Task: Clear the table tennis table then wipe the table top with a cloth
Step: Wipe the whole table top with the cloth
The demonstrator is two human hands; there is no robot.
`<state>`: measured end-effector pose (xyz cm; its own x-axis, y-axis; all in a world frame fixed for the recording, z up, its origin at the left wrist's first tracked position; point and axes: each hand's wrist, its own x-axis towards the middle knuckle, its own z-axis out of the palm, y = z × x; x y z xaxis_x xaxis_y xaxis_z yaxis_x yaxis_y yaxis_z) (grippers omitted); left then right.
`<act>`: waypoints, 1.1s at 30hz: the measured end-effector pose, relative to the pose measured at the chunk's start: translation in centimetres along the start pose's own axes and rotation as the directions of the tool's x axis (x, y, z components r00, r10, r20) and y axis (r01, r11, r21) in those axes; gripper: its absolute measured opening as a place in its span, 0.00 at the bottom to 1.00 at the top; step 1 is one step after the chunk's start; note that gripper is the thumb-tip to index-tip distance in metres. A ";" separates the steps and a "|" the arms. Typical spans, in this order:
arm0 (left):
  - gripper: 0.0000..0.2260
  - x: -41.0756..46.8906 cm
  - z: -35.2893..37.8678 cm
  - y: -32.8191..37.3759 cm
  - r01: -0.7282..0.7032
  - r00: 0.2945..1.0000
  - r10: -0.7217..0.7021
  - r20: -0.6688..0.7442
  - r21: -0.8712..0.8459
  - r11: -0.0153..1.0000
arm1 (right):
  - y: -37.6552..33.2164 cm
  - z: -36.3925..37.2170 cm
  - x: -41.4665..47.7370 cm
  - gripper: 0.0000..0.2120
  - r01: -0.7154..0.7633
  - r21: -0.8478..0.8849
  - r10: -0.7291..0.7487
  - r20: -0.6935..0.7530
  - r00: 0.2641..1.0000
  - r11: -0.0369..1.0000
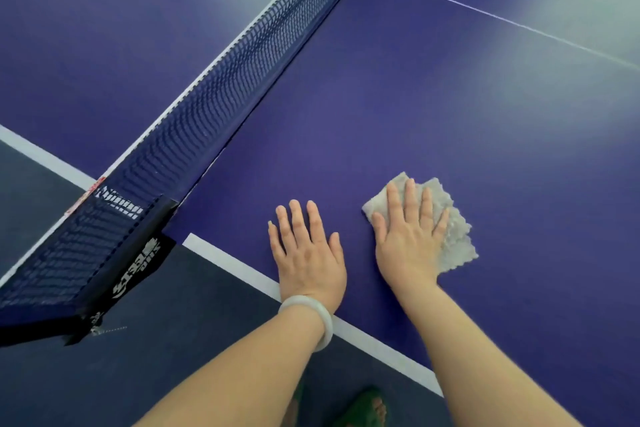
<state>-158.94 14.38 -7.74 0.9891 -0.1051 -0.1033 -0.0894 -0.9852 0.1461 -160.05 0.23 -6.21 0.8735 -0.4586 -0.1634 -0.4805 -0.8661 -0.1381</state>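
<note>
The blue table tennis table (450, 121) fills most of the view, with its white side line running along the near edge. A pale grey cloth (453, 232) lies flat on the top near that edge. My right hand (407, 239) presses down on the cloth with straight, spread fingers. My left hand (306, 250) rests flat on the bare table top just left of it, fingers straight, a white bangle on the wrist. No loose objects show on the table.
The dark blue net (221, 87) runs diagonally from upper middle to lower left, ending at its black clamp post (135, 253) that overhangs the table's side. Dark floor lies below the edge, with my foot in a green sandal (367, 406).
</note>
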 end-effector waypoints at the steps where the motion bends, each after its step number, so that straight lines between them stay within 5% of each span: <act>1: 0.29 0.0 0.0 -0.1 -0.004 1.000 0.004 0.005 -0.001 1.000 | -0.4 0.5 -2.9 0.28 0.023 -0.007 -0.023 -0.010 1.000 1.000; 6: 0.29 0.0 -0.2 -0.1 -0.017 1.000 0.017 0.019 0.002 1.000 | 3.3 1.8 -11.7 0.28 0.302 -0.075 -0.301 0.031 0.953 0.950; 8: 0.28 0.0 -0.4 0.0 -0.016 1.000 0.016 0.023 0.003 1.000 | 8.3 1.3 -12.8 0.28 0.128 -0.091 -0.131 -0.023 0.991 0.988; 10: 0.28 -0.1 -0.5 0.1 -0.019 0.999 0.019 0.026 -0.007 1.000 | 12.7 0.6 -13.7 0.27 -0.239 -0.024 0.237 -0.045 0.970 0.971; 12: 0.28 -0.2 -0.6 0.1 -0.027 0.999 0.027 0.032 -0.015 1.000 | 14.5 0.3 -14.3 0.28 -0.561 0.062 0.563 -0.026 0.826 0.826; 15: 0.28 -0.2 -0.7 0.0 -0.035 0.999 0.036 0.033 -0.030 0.999 | 10.8 0.6 -13.9 0.29 -0.721 0.113 0.728 -0.038 0.684 0.684; 17: 0.28 -0.3 -0.8 -0.2 -0.039 0.999 0.040 0.028 -0.048 0.998 | 6.8 1.2 -13.7 0.29 -0.582 0.061 0.585 -0.089 0.806 0.811; 19: 0.28 -0.1 -0.8 -0.3 -0.041 0.999 0.043 0.026 -0.065 0.997 | 3.8 1.8 -14.1 0.28 -0.246 -0.028 0.243 -0.088 0.966 0.969; 21: 0.28 -0.1 -0.8 -0.4 -0.051 0.998 0.053 0.025 -0.087 0.995 | 4.3 1.8 -14.7 0.27 0.039 -0.055 -0.041 -0.027 0.999 0.998; 23: 0.27 0.0 -0.9 -0.7 -0.064 0.998 0.066 0.016 -0.113 0.992 | 7.4 1.6 -15.6 0.27 0.078 -0.041 -0.078 -0.001 0.997 0.996; 25: 0.28 0.2 -1.1 -1.0 -0.055 0.998 0.059 0.024 -0.145 0.988 | 11.6 1.4 -16.7 0.27 -0.093 -0.028 0.092 -0.036 0.995 0.995; 29: 0.29 -1.2 -1.9 0.4 -0.189 0.975 0.205 0.083 -0.170 0.967 | 19.4 0.2 -19.0 0.27 -0.531 0.060 0.534 -0.055 0.844 0.845; 33: 0.31 -7.3 -1.8 6.0 -0.452 0.864 0.485 0.133 -0.219 0.865 | 19.3 -0.1 -18.3 0.28 -0.828 0.195 0.844 0.004 0.537 0.526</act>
<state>-166.47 9.51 -4.34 0.7960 -0.5867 -0.1490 -0.4986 -0.7751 0.3881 -185.28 -8.16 -5.81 0.0633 -0.9761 -0.2077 -0.9911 -0.0370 -0.1278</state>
